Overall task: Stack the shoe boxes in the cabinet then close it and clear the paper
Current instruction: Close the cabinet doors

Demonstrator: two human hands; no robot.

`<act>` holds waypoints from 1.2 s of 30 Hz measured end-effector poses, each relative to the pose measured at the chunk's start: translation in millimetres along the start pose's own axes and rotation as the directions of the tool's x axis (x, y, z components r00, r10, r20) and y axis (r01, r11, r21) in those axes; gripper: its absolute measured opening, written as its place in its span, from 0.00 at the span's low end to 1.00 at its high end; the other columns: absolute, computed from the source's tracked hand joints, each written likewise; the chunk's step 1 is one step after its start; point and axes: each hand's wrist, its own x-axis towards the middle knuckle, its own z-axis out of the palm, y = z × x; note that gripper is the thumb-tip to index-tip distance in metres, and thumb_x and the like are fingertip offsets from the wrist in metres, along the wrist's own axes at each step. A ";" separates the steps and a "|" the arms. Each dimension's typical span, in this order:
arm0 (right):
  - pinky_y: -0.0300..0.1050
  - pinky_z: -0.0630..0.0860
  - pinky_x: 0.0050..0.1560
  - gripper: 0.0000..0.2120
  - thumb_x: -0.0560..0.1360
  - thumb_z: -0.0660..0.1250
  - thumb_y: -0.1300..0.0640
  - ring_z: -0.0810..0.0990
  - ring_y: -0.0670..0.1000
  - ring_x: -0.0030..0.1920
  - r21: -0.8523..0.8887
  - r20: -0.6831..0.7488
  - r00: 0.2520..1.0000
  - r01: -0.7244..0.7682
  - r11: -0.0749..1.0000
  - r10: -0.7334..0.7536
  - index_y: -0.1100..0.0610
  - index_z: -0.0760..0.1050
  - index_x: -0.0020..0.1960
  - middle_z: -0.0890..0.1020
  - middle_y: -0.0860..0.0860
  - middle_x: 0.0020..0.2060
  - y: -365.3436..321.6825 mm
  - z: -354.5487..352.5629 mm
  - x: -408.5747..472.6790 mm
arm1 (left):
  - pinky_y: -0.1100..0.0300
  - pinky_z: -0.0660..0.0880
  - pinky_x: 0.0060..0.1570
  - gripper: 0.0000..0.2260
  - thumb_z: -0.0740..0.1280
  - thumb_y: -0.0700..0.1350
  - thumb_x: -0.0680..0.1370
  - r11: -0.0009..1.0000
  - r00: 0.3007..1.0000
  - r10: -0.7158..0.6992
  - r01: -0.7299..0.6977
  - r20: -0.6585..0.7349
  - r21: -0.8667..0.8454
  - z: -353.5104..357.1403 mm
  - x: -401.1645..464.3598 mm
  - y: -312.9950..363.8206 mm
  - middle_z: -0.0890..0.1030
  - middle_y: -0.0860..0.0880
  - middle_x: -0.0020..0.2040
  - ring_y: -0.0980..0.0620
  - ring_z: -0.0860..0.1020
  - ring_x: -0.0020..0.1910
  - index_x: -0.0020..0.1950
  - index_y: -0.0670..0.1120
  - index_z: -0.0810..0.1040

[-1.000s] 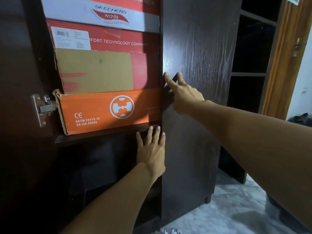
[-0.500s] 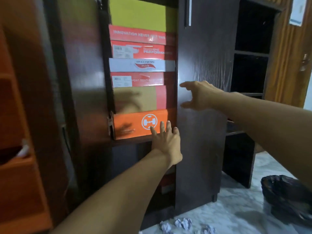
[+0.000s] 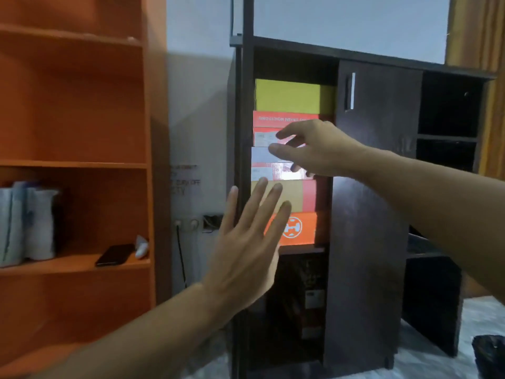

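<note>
Two hands are up in front of the cabinet (image 3: 366, 214), both empty. Left hand (image 3: 246, 242) has fingers straight and spread, palm fwd, reaching toward the thin edge of the open left door (image 3: 247, 105), which stands edge-on to the camera; contact w/ the door can't be confirmed. Right hand (image 3: 314, 149) hangs in front of the box stack w/ fingers loosely bent, pinching nothing; whether it touches a box is unclear bc of blur.

Boxes sit stacked in the upper left bay, one on another: orange box (image 3: 297, 228) at the bottom on the shelf, tan/red box (image 3: 300, 195) above it, then a few red and white ones partly behind the right hand, yellow box (image 3: 289, 97) on top. Flat ends face out, prob so they fit the bay width and the door clears them. Right door (image 3: 377, 160) looks shut, handle (image 3: 351, 91) near its top inner edge.

Judgement: stacking seems done, closing the left door is the step in hand. Open flat palm suits a push on the door rather than a grip. Right hand is in the door's swing path, so it needs to clear first.

Paper isn't clearly in view. A dark bag (image 3: 489, 354) sits on the floor lower right. Orange shelf unit (image 3: 82, 165) at left holds a phone (image 3: 114, 254).
</note>
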 end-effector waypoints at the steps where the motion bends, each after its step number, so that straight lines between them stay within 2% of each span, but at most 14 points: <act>1: 0.47 0.82 0.43 0.27 0.77 0.64 0.40 0.85 0.50 0.42 0.013 -0.001 1.000 0.023 1.000 -0.023 0.56 0.73 0.68 0.83 0.53 0.57 -7.3 3.8 2.1 | 0.34 0.55 0.71 0.29 0.65 0.44 0.75 0.998 0.997 -0.036 0.033 -0.065 -0.044 -3.2 -7.7 -8.1 0.59 0.38 0.77 0.39 0.54 0.77 0.74 0.38 0.63; 3: 0.48 0.80 0.45 0.28 0.77 0.63 0.40 0.83 0.51 0.45 0.014 -0.005 0.998 0.058 0.998 -0.058 0.58 0.73 0.68 0.82 0.54 0.57 -20.1 11.4 5.1 | 0.38 0.51 0.74 0.30 0.58 0.47 0.78 0.978 0.984 -0.145 0.127 -0.103 -0.163 -3.6 -19.1 -23.4 0.53 0.37 0.78 0.40 0.52 0.78 0.76 0.36 0.54; 6: 0.45 0.75 0.45 0.31 0.77 0.61 0.38 0.81 0.51 0.49 -0.007 -0.007 0.997 0.074 0.997 -0.074 0.59 0.71 0.69 0.81 0.54 0.60 -31.6 21.9 7.3 | 0.43 0.48 0.76 0.30 0.46 0.56 0.82 0.909 0.962 -0.263 0.271 0.069 -0.316 14.6 -29.9 -42.8 0.43 0.45 0.80 0.47 0.46 0.79 0.79 0.40 0.46; 9: 0.43 0.72 0.49 0.30 0.77 0.63 0.39 0.80 0.50 0.49 -0.051 -0.008 0.997 0.072 0.996 -0.072 0.60 0.71 0.69 0.82 0.54 0.58 -29.1 28.9 5.6 | 0.41 0.50 0.75 0.30 0.42 0.60 0.81 0.849 0.951 -0.240 0.302 0.193 -0.434 38.5 -35.2 -46.7 0.42 0.55 0.80 0.56 0.44 0.78 0.79 0.48 0.42; 12: 0.47 0.76 0.53 0.28 0.75 0.66 0.40 0.81 0.52 0.52 -0.046 -0.033 0.998 0.045 0.998 -0.046 0.57 0.73 0.68 0.83 0.52 0.55 -19.2 29.9 -1.7 | 0.42 0.49 0.76 0.32 0.40 0.66 0.78 0.766 0.939 -0.243 0.340 0.243 -0.545 48.5 -30.3 -34.9 0.44 0.57 0.79 0.59 0.44 0.78 0.79 0.52 0.42; 15: 0.53 0.80 0.51 0.19 0.76 0.66 0.44 0.83 0.52 0.46 0.018 -0.069 0.997 -0.032 0.999 0.033 0.55 0.77 0.61 0.84 0.51 0.51 1.7 29.2 -13.4 | 0.46 0.46 0.76 0.30 0.42 0.66 0.78 0.730 0.929 -0.197 0.352 0.312 -0.586 56.3 -17.8 -16.3 0.39 0.62 0.78 0.62 0.41 0.76 0.76 0.59 0.34; 17: 0.58 0.81 0.49 0.19 0.76 0.64 0.42 0.83 0.55 0.46 0.054 -0.118 0.986 -0.115 0.992 0.120 0.55 0.77 0.58 0.84 0.52 0.47 19.1 28.5 -24.7 | 0.48 0.43 0.76 0.29 0.48 0.60 0.81 0.754 0.924 -0.151 0.337 0.351 -0.563 68.0 -8.1 -4.3 0.35 0.63 0.76 0.64 0.37 0.75 0.73 0.62 0.31; 19: 0.58 0.81 0.48 0.20 0.73 0.61 0.40 0.83 0.55 0.46 0.032 -0.203 0.962 -0.180 0.983 0.182 0.54 0.77 0.55 0.84 0.51 0.43 39.4 28.8 -33.9 | 0.49 0.42 0.76 0.31 0.53 0.57 0.81 0.796 0.926 -0.089 0.287 0.366 -0.533 85.0 -0.9 5.1 0.33 0.62 0.76 0.63 0.35 0.75 0.73 0.61 0.32; 21: 0.54 0.82 0.48 0.16 0.76 0.66 0.46 0.83 0.53 0.45 0.008 -0.240 0.939 -0.252 0.968 0.246 0.53 0.75 0.59 0.84 0.50 0.44 62.5 28.3 -41.7 | 0.46 0.42 0.75 0.34 0.57 0.58 0.81 0.838 0.919 -0.022 0.232 0.394 -0.494 105.8 3.2 11.5 0.33 0.61 0.76 0.59 0.34 0.76 0.74 0.61 0.33; 23: 0.52 0.82 0.48 0.20 0.75 0.70 0.51 0.83 0.51 0.45 0.008 -0.219 0.920 -0.331 0.944 0.325 0.53 0.71 0.65 0.83 0.49 0.46 87.9 28.9 -46.8 | 0.43 0.42 0.75 0.38 0.60 0.57 0.79 0.877 0.896 0.042 0.179 0.441 -0.446 129.4 6.4 15.2 0.31 0.58 0.76 0.55 0.34 0.76 0.76 0.60 0.33; 25: 0.53 0.82 0.49 0.23 0.74 0.72 0.53 0.84 0.52 0.46 0.014 -0.179 0.888 -0.427 0.904 0.423 0.55 0.70 0.67 0.83 0.52 0.49 112.7 34.5 -48.5 | 0.40 0.42 0.74 0.41 0.63 0.56 0.78 0.922 0.867 0.078 0.125 0.492 -0.366 153.3 9.8 16.8 0.29 0.57 0.76 0.53 0.32 0.76 0.76 0.60 0.33; 28: 0.55 0.81 0.52 0.24 0.74 0.72 0.53 0.83 0.55 0.51 0.056 -0.201 0.803 -0.562 0.825 0.561 0.58 0.72 0.67 0.82 0.56 0.55 147.4 51.4 -43.5 | 0.37 0.40 0.73 0.45 0.66 0.54 0.77 0.964 0.817 0.071 0.091 0.572 -0.249 187.9 15.8 16.1 0.27 0.57 0.75 0.52 0.30 0.74 0.74 0.60 0.30; 31: 0.54 0.82 0.50 0.20 0.76 0.70 0.52 0.82 0.55 0.49 0.095 -0.274 0.735 -0.621 0.778 0.620 0.59 0.74 0.64 0.81 0.56 0.50 180.6 70.8 -28.2 | 0.36 0.37 0.72 0.46 0.68 0.51 0.76 0.984 0.786 0.044 0.073 0.617 -0.163 215.8 16.3 14.3 0.25 0.56 0.74 0.51 0.27 0.73 0.74 0.60 0.30; 36: 0.57 0.81 0.51 0.16 0.76 0.69 0.51 0.82 0.57 0.51 0.133 -0.321 0.648 -0.691 0.710 0.691 0.58 0.75 0.61 0.81 0.57 0.51 223.2 97.4 5.9 | 0.32 0.40 0.71 0.49 0.70 0.46 0.75 0.998 0.789 0.022 0.019 0.614 -0.060 254.4 15.1 9.3 0.24 0.52 0.74 0.48 0.26 0.73 0.75 0.56 0.30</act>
